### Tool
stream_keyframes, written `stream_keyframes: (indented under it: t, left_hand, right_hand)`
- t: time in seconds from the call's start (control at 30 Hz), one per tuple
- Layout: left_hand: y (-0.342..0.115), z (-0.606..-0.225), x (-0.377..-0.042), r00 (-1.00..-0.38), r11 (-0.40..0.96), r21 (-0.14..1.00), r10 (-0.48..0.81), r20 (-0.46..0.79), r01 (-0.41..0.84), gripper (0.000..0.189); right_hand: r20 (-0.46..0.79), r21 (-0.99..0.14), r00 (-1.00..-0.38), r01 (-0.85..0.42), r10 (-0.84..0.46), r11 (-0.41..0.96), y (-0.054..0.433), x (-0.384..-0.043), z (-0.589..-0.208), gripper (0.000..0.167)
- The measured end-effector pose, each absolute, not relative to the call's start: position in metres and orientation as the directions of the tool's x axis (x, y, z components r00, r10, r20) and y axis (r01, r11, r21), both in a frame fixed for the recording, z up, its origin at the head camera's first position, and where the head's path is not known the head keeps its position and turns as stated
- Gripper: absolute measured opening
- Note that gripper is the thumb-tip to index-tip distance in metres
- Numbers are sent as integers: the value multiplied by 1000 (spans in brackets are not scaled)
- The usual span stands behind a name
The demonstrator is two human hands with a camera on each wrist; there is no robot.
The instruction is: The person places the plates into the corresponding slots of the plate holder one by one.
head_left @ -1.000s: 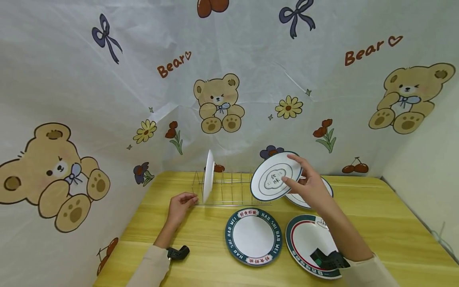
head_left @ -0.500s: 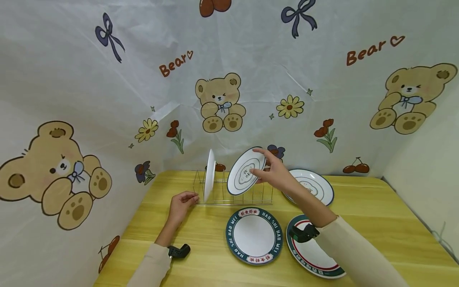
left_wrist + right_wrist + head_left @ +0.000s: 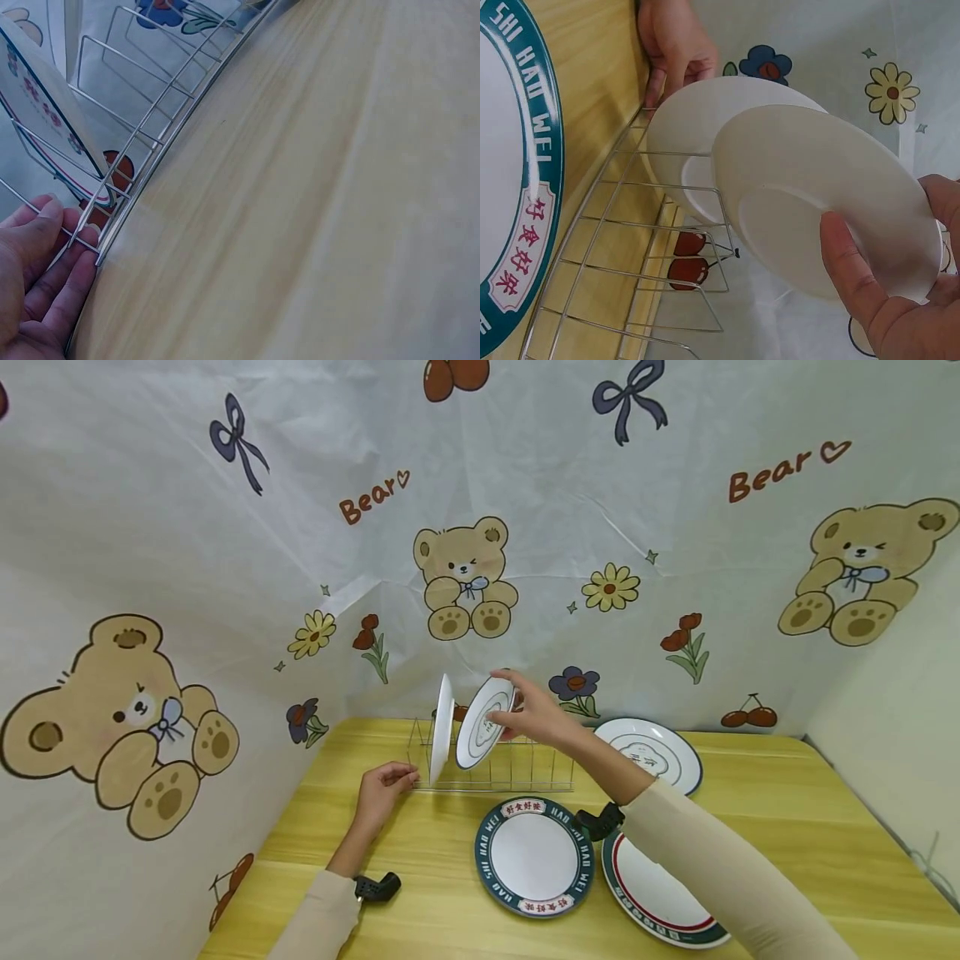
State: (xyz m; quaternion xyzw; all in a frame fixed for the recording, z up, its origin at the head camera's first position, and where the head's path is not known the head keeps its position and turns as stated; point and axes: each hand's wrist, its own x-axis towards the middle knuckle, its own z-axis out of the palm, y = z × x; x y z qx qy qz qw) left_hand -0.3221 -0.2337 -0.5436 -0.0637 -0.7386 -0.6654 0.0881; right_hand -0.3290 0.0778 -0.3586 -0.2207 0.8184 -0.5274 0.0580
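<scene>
My right hand (image 3: 534,710) grips a white plate (image 3: 480,735) with a blue rim and a lettered centre, fingers at its top edge and thumb on its face. The plate tilts over the wire dish rack (image 3: 525,790). Its plain white side (image 3: 810,202) shows in the right wrist view, overlapping another plate (image 3: 705,112) behind it. That other plate stands nearly upright in the rack's left end. My left hand (image 3: 381,793) pinches the rack's front left corner wire, thumb and fingers around it in the left wrist view (image 3: 52,262).
On the wooden table (image 3: 420,877), a green-rimmed plate (image 3: 534,856) lies before the rack. A second one (image 3: 660,893), with a red ring, lies partly under my right forearm. A blue-rimmed plate (image 3: 660,743) lies right of the rack. A bear-print cloth (image 3: 540,527) hangs behind.
My right hand has carried the blue-rimmed plate leftward over the rack, close to the standing plate, and turned it steeper. The plate lying at right is more exposed. My left hand stays at the corner.
</scene>
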Motion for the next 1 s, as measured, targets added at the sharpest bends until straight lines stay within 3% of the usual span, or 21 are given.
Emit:
stream_keyframes:
  t: [0.27,0.63,1.0]
  left_hand:
    - [-234,-551,-325,-968,112,964,-54,246,239,13]
    - [-236,-553,-328,-968,108,965,-48,246,239,13]
    - [-233,-548,-324,-968,106,966,-54,243,237,12]
  right_hand:
    - [83,-887,-877,-281,-474,366,63,-337,-356,76]
    - [99,-888,-848,-312,-521,338,57,-348,-360,75]
    - [96,-912,-881,-264,-464,314,45,-353,-371,74]
